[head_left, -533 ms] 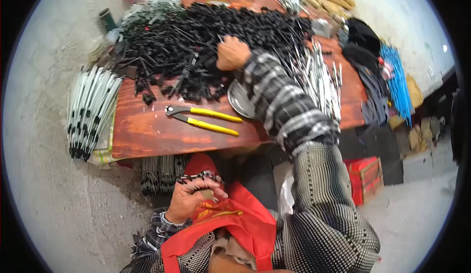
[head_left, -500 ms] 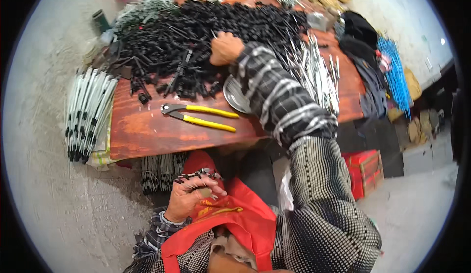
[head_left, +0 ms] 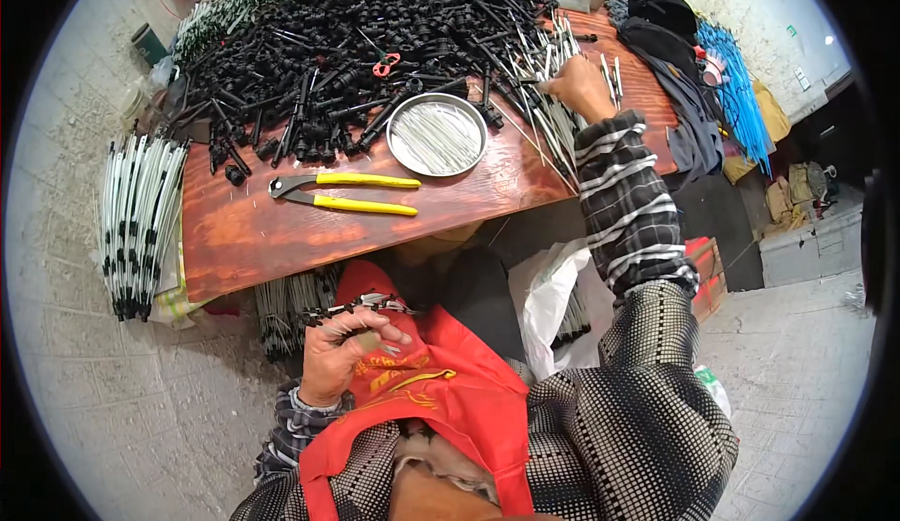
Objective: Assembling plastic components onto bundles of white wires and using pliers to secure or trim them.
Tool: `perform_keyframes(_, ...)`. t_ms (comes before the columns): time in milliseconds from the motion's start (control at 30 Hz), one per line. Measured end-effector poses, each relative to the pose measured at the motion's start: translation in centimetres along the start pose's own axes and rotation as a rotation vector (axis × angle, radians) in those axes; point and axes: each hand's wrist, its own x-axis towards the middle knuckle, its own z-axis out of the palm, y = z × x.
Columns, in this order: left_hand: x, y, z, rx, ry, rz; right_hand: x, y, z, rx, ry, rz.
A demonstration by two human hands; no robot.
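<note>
Wooden table [head_left: 253, 230] carries a large heap of black parts [head_left: 356, 43] and a round metal tray [head_left: 437, 134]. Right hand [head_left: 581, 85] reaches onto loose thin rods [head_left: 553, 127] right of the tray; finger closure cannot be told. Left hand [head_left: 342, 357], below the table edge, is closed around a small bundle of rods [head_left: 352, 307].

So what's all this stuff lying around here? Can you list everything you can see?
table: one, reddish-brown wood, centre
black parts: a large heap, too many to count, far side of table
pliers: one, yellow handles, near edge of table
round tray: one, silver, holding thin rods, mid table
thin metal rods: a loose spread, silver, right part of table
white tubes: one bundle, black-tipped, on floor to the left
blue strips: one bunch, far right
red bag: one, on the lap
left hand: holds a small bunch of dark pieces over the lap
right hand: reaching into the rods
</note>
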Motion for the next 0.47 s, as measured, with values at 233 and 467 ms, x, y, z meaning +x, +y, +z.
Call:
perform_keyframes(233, -0.5, 0.3, 1.0, -0.010, 0.048, 0.034, 1.4, 3.4, -1.2, 0.154, -0.015, -0.014)
perform_keyframes(467, -0.1, 0.4, 1.4, -0.056, 0.077, 0.005, -1.3, 4.5, -1.2, 0.757, 0.072, -0.137)
